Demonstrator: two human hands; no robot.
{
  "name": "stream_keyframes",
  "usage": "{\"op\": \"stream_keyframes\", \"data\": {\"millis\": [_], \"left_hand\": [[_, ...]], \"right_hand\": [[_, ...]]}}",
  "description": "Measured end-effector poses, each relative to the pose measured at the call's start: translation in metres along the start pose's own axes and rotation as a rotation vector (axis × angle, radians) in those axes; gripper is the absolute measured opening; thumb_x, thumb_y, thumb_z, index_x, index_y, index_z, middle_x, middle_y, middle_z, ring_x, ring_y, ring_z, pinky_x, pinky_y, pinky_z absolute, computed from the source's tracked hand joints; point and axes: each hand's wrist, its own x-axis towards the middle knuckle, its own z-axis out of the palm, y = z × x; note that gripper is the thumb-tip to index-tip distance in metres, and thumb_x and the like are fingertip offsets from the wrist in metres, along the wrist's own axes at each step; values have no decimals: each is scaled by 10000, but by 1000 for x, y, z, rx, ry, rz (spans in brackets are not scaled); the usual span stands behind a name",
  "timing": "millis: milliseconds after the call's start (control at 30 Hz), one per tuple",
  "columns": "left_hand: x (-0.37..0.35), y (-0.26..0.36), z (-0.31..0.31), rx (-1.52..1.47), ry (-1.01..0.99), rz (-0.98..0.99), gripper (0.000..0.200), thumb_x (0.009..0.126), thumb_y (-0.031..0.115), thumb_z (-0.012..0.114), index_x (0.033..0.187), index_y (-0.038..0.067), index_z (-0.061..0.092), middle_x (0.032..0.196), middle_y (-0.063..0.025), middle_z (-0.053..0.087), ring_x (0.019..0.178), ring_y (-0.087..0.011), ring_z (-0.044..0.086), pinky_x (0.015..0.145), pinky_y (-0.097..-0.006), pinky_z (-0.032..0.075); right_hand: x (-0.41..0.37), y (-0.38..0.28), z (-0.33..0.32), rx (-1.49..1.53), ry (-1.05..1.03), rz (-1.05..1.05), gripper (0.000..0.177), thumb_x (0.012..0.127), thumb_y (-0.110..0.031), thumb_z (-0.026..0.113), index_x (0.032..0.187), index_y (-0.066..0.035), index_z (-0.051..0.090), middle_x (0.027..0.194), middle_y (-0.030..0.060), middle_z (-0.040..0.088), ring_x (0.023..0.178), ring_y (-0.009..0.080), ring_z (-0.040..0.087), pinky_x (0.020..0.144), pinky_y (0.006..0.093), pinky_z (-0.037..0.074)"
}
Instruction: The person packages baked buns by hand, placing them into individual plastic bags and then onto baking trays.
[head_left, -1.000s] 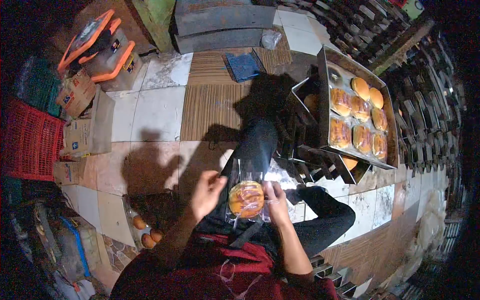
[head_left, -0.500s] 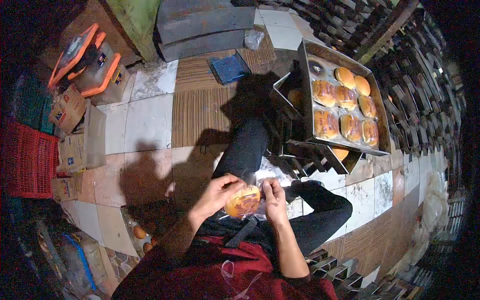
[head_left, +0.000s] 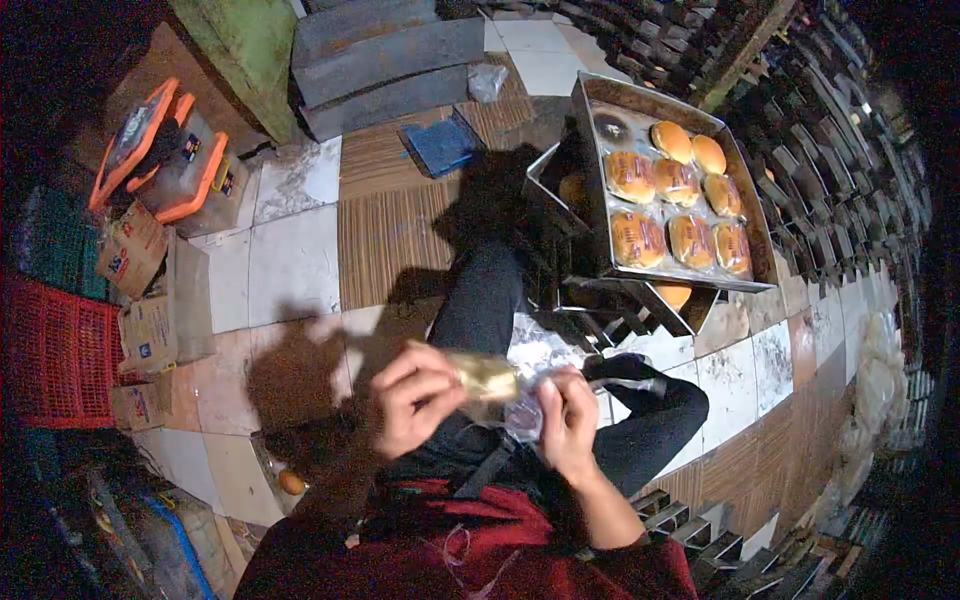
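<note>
A bun in clear plastic [head_left: 486, 380], blurred and seen from its pale side, is between my two hands above my lap. My left hand [head_left: 412, 395] has its fingers curled at the left end of the bun. With fingers pinched together, my right hand [head_left: 568, 420] grips the plastic wrap at the other end. More clear plastic [head_left: 535, 345] lies on my lap just beyond the hands. To the upper right, a metal tray [head_left: 690, 279] holds several buns, most of them wrapped in printed plastic.
More trays [head_left: 560, 235] are stacked under the bun tray. A blue plastic piece [head_left: 440, 146] lies on the floor ahead. At the left are a red crate [head_left: 62, 350], cardboard boxes [head_left: 148, 335] and orange-edged containers [head_left: 205, 180]. Dark metal pans [head_left: 815, 220] are piled at the right.
The bun has turned from its browned printed face to its pale side. My left hand has shifted left and its fingers have moved. The view has shifted slightly.
</note>
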Motion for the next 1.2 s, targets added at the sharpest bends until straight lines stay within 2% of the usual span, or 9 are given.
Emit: {"op": "stream_keyframes", "data": {"millis": [67,133,233,333,533,667,800,1000,1200], "left_hand": [[-24,-6,13,-404,119,177,259,545,9,746,725,6,559,780,-82,550,628,-206,551,544,-289,440],[-3,16,-7,-429,-223,17,163,640,34,711,708,10,565,804,-81,544,720,-198,551,604,-272,439],[18,-2,1,-30,-237,-371,108,746,58,618,689,-8,554,807,-74,536,765,-192,538,679,-271,431],[18,-21,3,-112,199,-889,180,835,92,542,693,-17,528,821,-67,517,779,-135,492,686,-242,392],[-83,-11,18,-1,231,-1101,229,839,149,556,727,-46,513,770,-50,481,696,-136,479,625,-277,390],[-113,-8,24,-216,390,-1393,200,830,162,583,699,13,553,665,-15,486,609,-76,447,561,-259,351],[-66,12,22,-734,647,-1574,148,792,245,622,722,115,614,699,6,596,614,-73,463,631,-238,306],[-41,3,10,-608,524,-1222,364,817,365,545,1046,82,565,961,-37,565,797,-121,485,718,-260,345],[-52,2,23,-620,226,-1293,239,879,185,494,1072,59,555,946,-50,583,842,-167,548,755,-291,429]], "right_hand": [[-8,-19,-11,8,136,-315,118,751,23,577,665,5,497,639,129,503,568,258,489,531,318,391],[-3,-33,-7,50,123,-300,145,760,15,581,646,8,490,631,123,496,549,260,483,516,325,384],[29,1,15,-2,-191,63,217,847,-151,539,702,8,511,622,145,501,540,249,476,508,339,372],[50,42,37,38,47,309,283,913,-184,443,726,15,517,599,26,476,596,96,412,535,280,356],[-41,71,49,192,-172,662,365,888,-289,501,678,6,549,583,16,473,591,76,401,527,274,360],[-61,32,41,-156,234,110,301,776,-271,629,909,-23,522,879,139,541,796,303,508,716,373,398],[-20,-11,45,-590,-196,-301,601,623,-297,736,1116,-80,469,1114,158,467,1060,334,451,931,469,306],[89,18,-41,381,-35,340,728,679,-152,744,1214,-21,269,1108,135,469,1002,221,502,853,354,435],[186,-80,-179,692,370,-258,515,748,-265,673,1134,-8,449,1032,103,547,911,183,552,806,309,450]]}}
